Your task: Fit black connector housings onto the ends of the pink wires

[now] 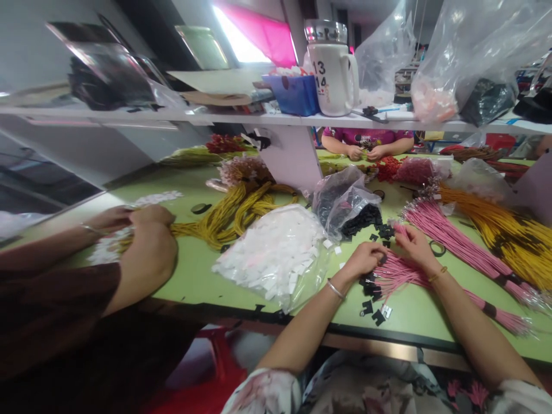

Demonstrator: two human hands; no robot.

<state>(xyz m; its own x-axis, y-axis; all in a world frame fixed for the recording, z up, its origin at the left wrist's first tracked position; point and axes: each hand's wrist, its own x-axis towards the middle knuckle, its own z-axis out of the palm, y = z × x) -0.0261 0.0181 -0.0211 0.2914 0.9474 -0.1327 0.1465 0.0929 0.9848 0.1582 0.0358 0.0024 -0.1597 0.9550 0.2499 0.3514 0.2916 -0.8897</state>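
My left hand (366,259) is closed in a pinch, with what looks like a small black plastic connector (383,258) at its fingertips. Just to the right, my right hand (414,248) is closed round the ends of some pink wires (399,227). Beneath both hands lies a bundle of pink wires (394,273) with metal tips, its far part passing under my right forearm. Loose black connectors (378,317) are scattered below and left of the bundle, and a larger pile of black connectors (362,221) spills from a clear bag above my left hand.
A clear bag of white connectors (276,253) lies left of my arms. Pink wires (457,241) and yellow wires (513,247) lie at right. A co-worker's hands (149,218) work at left; another person (366,141) sits opposite. A shelf (241,118) bearing a mug (332,80) crosses above.
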